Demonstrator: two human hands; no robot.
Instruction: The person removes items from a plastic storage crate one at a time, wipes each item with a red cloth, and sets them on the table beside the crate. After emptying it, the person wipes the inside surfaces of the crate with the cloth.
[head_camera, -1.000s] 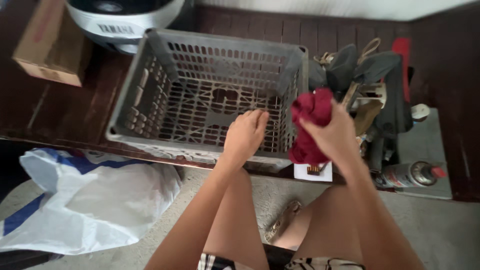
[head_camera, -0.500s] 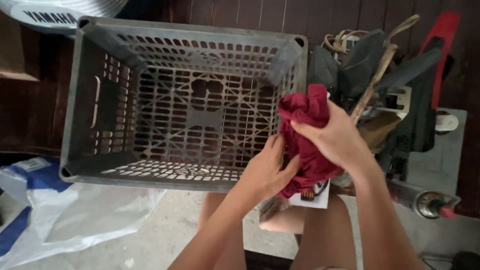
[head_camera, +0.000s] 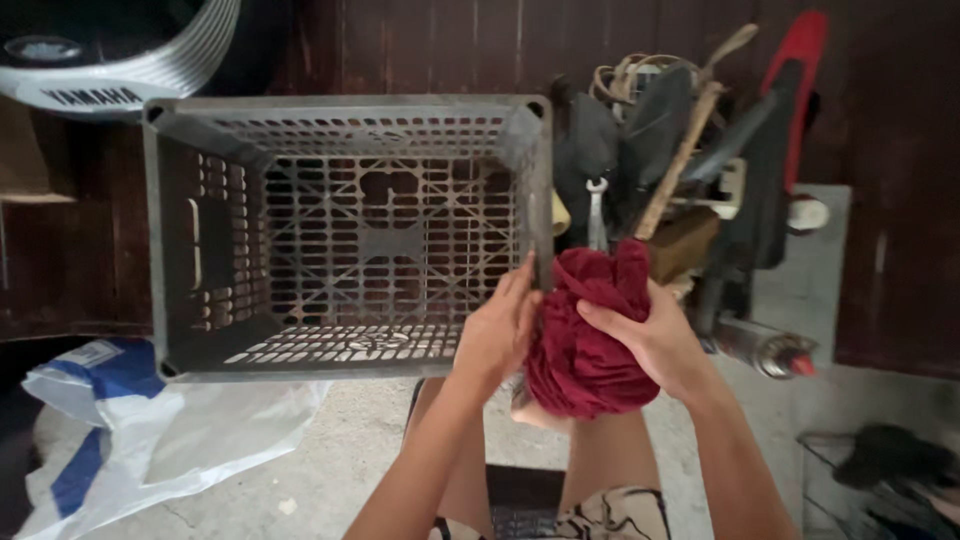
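Cloth (head_camera: 585, 340), one dark red bundle, sits bunched between both hands at the near right corner of the single grey crate (head_camera: 160, 250), the right hand (head_camera: 650, 335) cupping it and the left hand (head_camera: 500, 325) pinching its edge, so gathering loose folds inward would probably keep the bundle tight.

white-and-blue plastic bag (head_camera: 150, 430) lower left; tan cardboard box (head_camera: 22, 165) far left

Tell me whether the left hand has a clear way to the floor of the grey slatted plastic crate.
Probably yes. The left hand sits at the rim of the grey slatted plastic crate, pressed against the bundled dark red cloth; the crate is open-topped with nothing inside.
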